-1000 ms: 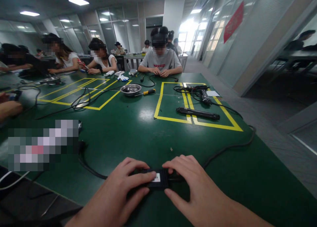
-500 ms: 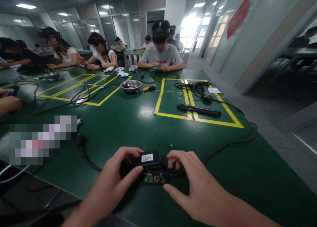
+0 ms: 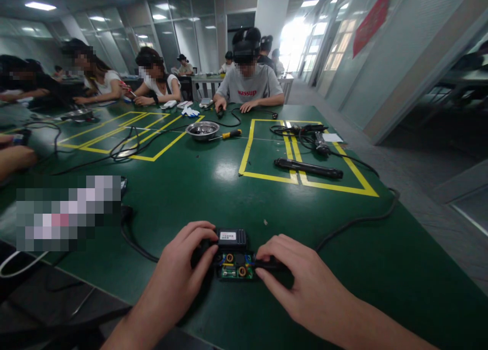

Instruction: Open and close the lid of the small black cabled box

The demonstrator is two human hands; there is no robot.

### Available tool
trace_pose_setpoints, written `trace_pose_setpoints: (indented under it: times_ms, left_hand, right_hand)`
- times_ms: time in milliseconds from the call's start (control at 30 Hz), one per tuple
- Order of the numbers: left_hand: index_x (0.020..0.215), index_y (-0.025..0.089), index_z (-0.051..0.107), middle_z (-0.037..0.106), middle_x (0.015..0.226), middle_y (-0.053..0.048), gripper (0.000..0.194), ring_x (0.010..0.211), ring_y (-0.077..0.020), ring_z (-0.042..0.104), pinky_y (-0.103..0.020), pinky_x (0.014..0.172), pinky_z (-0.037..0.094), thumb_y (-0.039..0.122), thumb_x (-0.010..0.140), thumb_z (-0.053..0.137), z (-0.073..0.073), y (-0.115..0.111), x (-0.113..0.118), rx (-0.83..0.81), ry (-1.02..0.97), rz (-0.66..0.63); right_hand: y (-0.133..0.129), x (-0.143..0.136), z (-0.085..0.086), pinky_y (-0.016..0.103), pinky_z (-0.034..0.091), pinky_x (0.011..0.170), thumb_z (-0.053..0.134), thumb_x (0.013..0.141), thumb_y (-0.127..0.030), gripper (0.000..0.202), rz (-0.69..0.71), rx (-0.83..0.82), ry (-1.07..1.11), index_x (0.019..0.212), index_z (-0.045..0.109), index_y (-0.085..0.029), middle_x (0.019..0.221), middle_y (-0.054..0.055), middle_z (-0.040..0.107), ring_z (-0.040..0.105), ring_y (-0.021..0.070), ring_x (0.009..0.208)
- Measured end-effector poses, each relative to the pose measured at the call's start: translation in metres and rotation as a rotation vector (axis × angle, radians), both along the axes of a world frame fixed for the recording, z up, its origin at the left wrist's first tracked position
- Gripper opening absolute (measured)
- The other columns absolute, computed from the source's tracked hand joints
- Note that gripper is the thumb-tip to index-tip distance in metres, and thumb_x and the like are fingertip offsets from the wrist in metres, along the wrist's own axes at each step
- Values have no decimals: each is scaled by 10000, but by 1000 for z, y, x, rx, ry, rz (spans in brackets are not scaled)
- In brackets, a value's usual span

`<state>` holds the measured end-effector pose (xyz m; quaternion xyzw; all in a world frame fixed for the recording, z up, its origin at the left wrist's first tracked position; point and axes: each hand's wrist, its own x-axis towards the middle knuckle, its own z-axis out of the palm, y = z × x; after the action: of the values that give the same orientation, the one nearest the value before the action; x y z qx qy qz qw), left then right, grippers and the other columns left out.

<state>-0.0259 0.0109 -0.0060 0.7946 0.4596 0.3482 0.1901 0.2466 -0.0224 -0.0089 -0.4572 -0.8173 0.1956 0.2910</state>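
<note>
In front of me lies an open black plastic case [image 3: 218, 276], with a green circuit board [image 3: 230, 272] showing copper coils and coloured wires. Just behind the board is its black cover [image 3: 238, 238], label side up. My left hand [image 3: 190, 256] is closed, its thumb and fingertips at the cover's left edge, beside the case's left end. My right hand [image 3: 292, 268] pinches around the black cable [image 3: 269, 264] where it meets the case's right end. The fingers partly hide both ends of the case.
Beyond my hands are a metal bowl [image 3: 203, 130], a yellow-black screwdriver [image 3: 231, 135] and a black tube-like part [image 3: 308, 168]. Tangled cables [image 3: 301, 132] lie within yellow tape. A blurred-out object [image 3: 68, 212] sits at left. Several people work around the green table [image 3: 190, 187].
The cover has moved back off the board and lies flatter, so more of the board shows. My right fingers have closed in on the cable end. The person opposite has moved a hand.
</note>
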Motion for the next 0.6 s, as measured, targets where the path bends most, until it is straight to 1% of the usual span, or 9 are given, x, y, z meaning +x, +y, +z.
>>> trace_pose_setpoints:
  times_ms: [100, 167, 233, 300, 433, 533, 600]
  left_hand:
    - [1016, 247, 786, 819, 1194, -93, 167, 1009, -258, 818, -375, 922, 691, 204, 1055, 629, 2, 1, 2, 2, 12, 2]
    - [989, 250, 787, 810, 1219, -96, 187, 1040, -262, 821, -371, 927, 685, 214, 1067, 621, 3, -2, 2, 43, 27, -3]
    - [995, 253, 788, 801, 1227, -98, 176, 1076, -267, 815, -368, 936, 674, 220, 1070, 632, 4, -7, 0, 107, 43, 5]
    - [1023, 258, 783, 801, 1164, -83, 143, 1036, -258, 806, -344, 898, 661, 215, 1063, 653, 5, -13, -3, 151, 64, -10]
    - [1100, 281, 762, 795, 992, -18, 141, 852, -216, 777, -285, 756, 620, 192, 1067, 658, 5, -20, -8, 110, 124, -136]
    - [1109, 285, 767, 775, 941, -1, 151, 801, -198, 766, -265, 707, 589, 186, 1080, 657, 6, -18, -8, 69, 152, -153]
    - [1091, 279, 778, 767, 931, -2, 157, 790, -188, 765, -254, 699, 579, 187, 1090, 651, 8, -17, -7, 73, 145, -151]
  right_hand:
    - [0, 1, -1, 358, 584, 746, 713, 977, -91, 160, -6, -13, 7, 1040, 705, -238, 955, 34, 782, 756, 231, 857]
    - [0, 2, -1, 353, 587, 738, 722, 976, -91, 163, -10, -21, 4, 1041, 720, -240, 948, 30, 782, 761, 228, 847]
    - [1, 2, -2, 347, 589, 732, 727, 977, -83, 167, -14, -25, 8, 1037, 733, -239, 945, 29, 782, 765, 225, 843]
    - [1, 2, -2, 342, 594, 733, 734, 979, -75, 174, -9, -28, 21, 1045, 745, -235, 955, 31, 788, 773, 224, 852]
    - [1, 1, -2, 343, 618, 773, 745, 983, -54, 202, 12, -38, 49, 1083, 773, -227, 990, 33, 807, 792, 223, 888]
    - [1, 1, -3, 348, 628, 780, 756, 976, -42, 202, -1, -32, 58, 1067, 777, -221, 994, 34, 812, 797, 225, 893]
    - [0, 1, -3, 349, 629, 775, 749, 976, -37, 200, -10, -20, 60, 1053, 771, -221, 989, 33, 814, 795, 224, 886]
